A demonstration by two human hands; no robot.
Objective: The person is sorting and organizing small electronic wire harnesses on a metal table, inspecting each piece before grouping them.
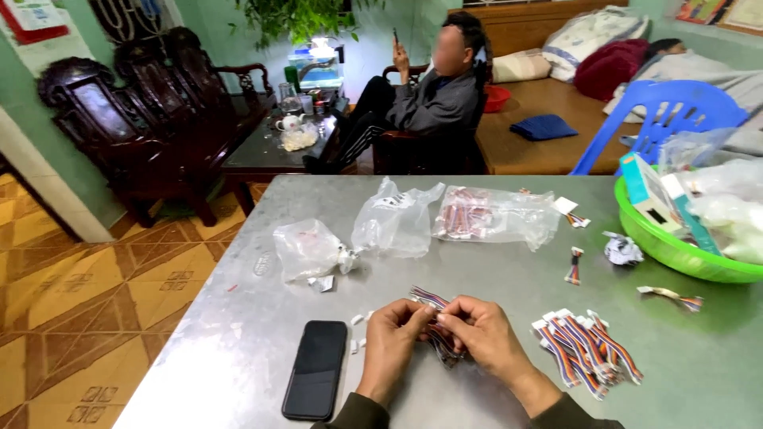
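My left hand [391,340] and my right hand [482,334] meet over the near edge of a grey metal table [493,278]. Together they pinch a small bundle of multicoloured ribbon cables [433,314] with white connectors, which sticks out between and below the fingers. A pile of similar finished cables [586,349] lies just right of my right hand. Small white connector pieces [358,332] lie left of my left hand.
A black phone [316,369] lies face up at the near left. Clear plastic bags [395,222] and a bag of reddish parts [477,214] lie mid-table. A green basin [675,253] holding boxes sits at the right. A seated person [433,99] is beyond the table.
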